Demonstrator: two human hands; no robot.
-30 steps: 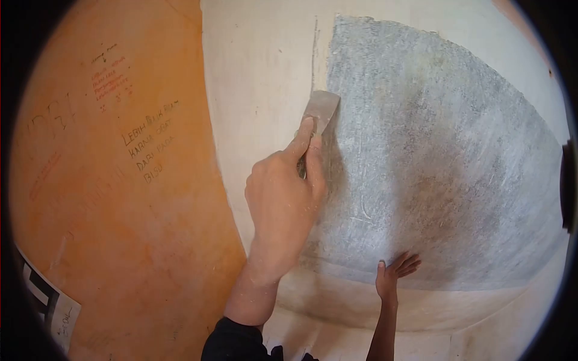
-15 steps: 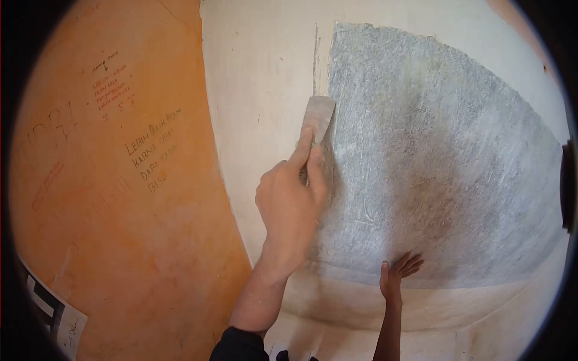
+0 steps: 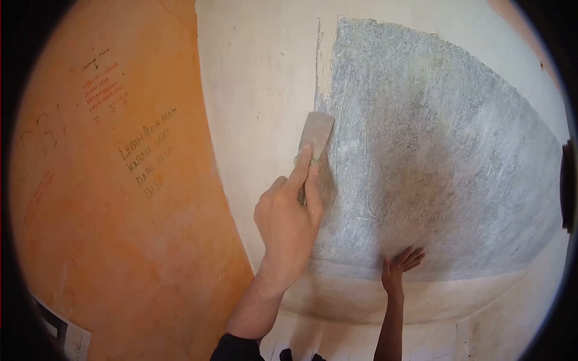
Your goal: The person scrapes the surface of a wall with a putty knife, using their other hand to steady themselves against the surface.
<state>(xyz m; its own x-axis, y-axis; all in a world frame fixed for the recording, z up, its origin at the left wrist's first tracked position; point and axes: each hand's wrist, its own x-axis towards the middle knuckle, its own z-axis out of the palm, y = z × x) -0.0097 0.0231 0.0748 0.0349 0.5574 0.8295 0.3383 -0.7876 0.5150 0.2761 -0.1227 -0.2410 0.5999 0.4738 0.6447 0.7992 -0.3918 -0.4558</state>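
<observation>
My left hand (image 3: 286,213) is closed around the handle of a putty knife (image 3: 318,129). The index finger lies along its metal blade. The blade's edge points up and lies against the wall, at the left border of a rough grey patch (image 3: 433,138). A thin scraped strip (image 3: 325,57) runs upward above the blade, between the white paint and the grey. Lower right, my right hand (image 3: 400,268) has its fingers stretched out near the bottom of the grey patch. It appears to lie against the wall and holds nothing.
White painted wall (image 3: 259,78) borders the grey patch. Further left is an orange wall (image 3: 180,240) with handwriting on it. A paper sheet (image 3: 75,343) shows at the lower left, and a dark object (image 3: 567,186) at the right edge.
My left hand and the putty knife have moved down the strip, and more bared surface shows above the blade. My right hand stays in nearly the same place. The view has shifted slightly.
</observation>
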